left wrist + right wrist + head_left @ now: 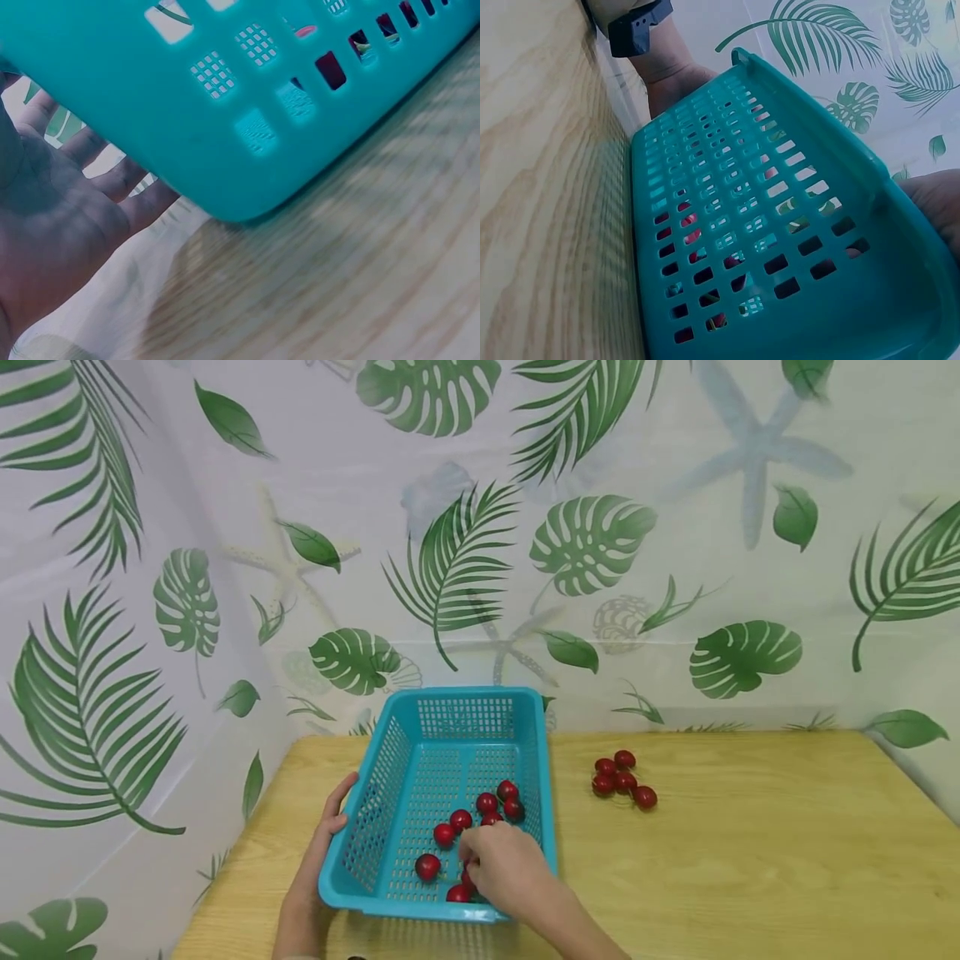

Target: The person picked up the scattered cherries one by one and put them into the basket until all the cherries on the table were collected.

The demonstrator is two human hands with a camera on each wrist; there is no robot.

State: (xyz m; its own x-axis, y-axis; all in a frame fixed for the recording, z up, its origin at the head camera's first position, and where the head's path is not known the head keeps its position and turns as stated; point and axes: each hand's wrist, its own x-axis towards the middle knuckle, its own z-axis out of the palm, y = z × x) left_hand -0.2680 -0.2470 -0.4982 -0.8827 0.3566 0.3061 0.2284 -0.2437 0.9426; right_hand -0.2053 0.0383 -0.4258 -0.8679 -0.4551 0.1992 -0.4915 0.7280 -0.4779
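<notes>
A blue plastic basket (435, 910) with latticed walls stands on the table, and several red cherries (427, 867) lie in its right and near part. Along the basket's left outer side rests my left hand (318, 847); the left wrist view shows its fingers (120, 180) fairly straight against the wall. My right hand (510, 868) reaches over the near right rim, down among the cherries, its fingers bent. Its fingertips are hidden, so whether it pinches a cherry does not show. In the right wrist view the basket's wall (840, 292) covers most of that hand.
A small cluster of cherries (625, 782) lies on the wooden table (750, 860) right of the basket. Behind the table hangs a leaf-patterned cloth (480, 568), close to the basket's far end. A small dark thing (356, 957) shows at the bottom edge.
</notes>
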